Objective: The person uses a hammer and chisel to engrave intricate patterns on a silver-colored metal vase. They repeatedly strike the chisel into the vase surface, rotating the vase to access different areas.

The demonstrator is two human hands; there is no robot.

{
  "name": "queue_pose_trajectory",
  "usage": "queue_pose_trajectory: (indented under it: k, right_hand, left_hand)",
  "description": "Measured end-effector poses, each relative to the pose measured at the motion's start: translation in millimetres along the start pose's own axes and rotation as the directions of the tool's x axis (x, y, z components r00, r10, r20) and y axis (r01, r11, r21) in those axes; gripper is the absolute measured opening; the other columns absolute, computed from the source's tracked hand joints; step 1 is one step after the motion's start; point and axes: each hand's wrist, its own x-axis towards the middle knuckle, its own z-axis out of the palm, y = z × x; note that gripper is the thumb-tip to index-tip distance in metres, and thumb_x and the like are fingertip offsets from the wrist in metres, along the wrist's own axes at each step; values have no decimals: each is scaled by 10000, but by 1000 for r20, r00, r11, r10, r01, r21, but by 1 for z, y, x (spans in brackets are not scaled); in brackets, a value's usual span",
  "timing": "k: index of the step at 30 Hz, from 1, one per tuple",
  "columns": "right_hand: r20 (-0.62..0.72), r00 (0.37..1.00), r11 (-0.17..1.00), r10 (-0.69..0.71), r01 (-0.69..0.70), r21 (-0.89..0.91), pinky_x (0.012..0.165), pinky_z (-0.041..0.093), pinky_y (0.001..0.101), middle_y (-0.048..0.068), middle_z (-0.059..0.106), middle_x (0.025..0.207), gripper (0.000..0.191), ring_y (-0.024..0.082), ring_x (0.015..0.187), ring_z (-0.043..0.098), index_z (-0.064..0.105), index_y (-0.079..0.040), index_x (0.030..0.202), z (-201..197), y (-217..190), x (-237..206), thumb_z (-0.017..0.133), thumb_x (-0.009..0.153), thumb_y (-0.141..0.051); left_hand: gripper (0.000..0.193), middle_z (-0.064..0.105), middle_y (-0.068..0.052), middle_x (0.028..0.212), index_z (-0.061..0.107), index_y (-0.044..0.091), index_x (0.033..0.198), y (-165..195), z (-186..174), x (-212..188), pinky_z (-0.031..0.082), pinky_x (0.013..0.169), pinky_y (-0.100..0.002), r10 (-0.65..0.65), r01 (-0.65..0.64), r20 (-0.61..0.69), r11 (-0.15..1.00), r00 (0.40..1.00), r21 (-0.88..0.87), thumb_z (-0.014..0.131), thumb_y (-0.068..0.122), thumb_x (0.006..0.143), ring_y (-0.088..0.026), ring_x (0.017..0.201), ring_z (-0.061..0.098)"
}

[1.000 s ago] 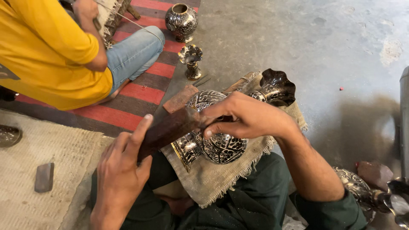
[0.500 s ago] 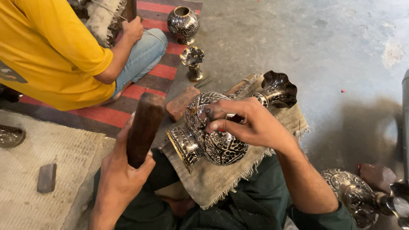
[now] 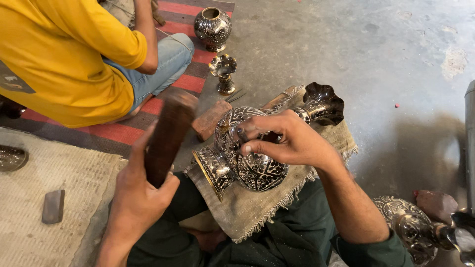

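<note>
An engraved metal vase (image 3: 257, 163) lies on its side on a burlap cloth (image 3: 257, 207) across my lap, its flared mouth pointing right. My left hand (image 3: 141, 198) grips a dark wooden mallet (image 3: 168, 136), raised to the left of the vase. My right hand (image 3: 284, 141) rests on the vase's belly, with its fingers pinched around a small dark tool whose tip I cannot make out.
A person in a yellow shirt (image 3: 59, 59) sits at the upper left on a striped rug. A round engraved pot (image 3: 213, 28), a small metal stand (image 3: 223, 74) and a brick (image 3: 210, 121) lie ahead. Another engraved vase (image 3: 415, 227) lies at the lower right. A dark block (image 3: 53, 206) sits on the mat.
The mallet has swung up and away from the vase, from lying low against it to standing raised at its left. My right hand stays on the vase.
</note>
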Motion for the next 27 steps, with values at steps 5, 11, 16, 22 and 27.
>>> queue_pose_trajectory:
  k: [5,11,16,22,27]
  right_hand:
    - [3,1000,999,-24,24,-32,744,628,319,52,792,910,256,152,845,794,713,-43,1085,-2,-5,-1,781,924,-231]
    - [-6,996,990,87,-87,-108,637,553,318,59,798,863,292,152,703,737,766,-38,1095,-4,-12,0,803,877,-229]
    - [2,999,996,40,-40,-77,673,568,304,41,799,890,248,134,755,751,748,-56,1099,-4,-12,0,778,922,-226]
    - [-2,1000,999,8,-8,-46,709,596,305,30,807,920,214,122,805,774,731,-70,1087,-4,-6,-1,762,948,-230]
    - [-13,1000,999,-21,20,-45,726,603,311,37,797,936,248,119,809,759,736,-77,1141,-3,-5,0,769,944,-225]
  left_hand:
    - [838,694,-110,938,368,178,1519,13,-2,6,579,774,-372,3,-6,-22,992,1000,-127,705,21,768,-280,833,736]
    - [931,668,-114,1149,432,217,1514,25,-10,13,529,889,-462,332,-335,60,895,941,295,785,9,678,-371,1054,665]
    - [933,651,-133,1312,426,202,1523,26,-10,17,506,935,-476,381,-383,68,876,922,292,773,23,676,-384,1116,651]
    - [883,641,-141,1329,444,199,1501,21,-10,18,504,959,-468,365,-363,43,892,930,268,777,25,701,-372,1154,655]
    - [838,612,-129,1378,415,199,1499,20,-7,19,521,986,-430,290,-290,-41,957,956,20,740,34,745,-353,1262,617]
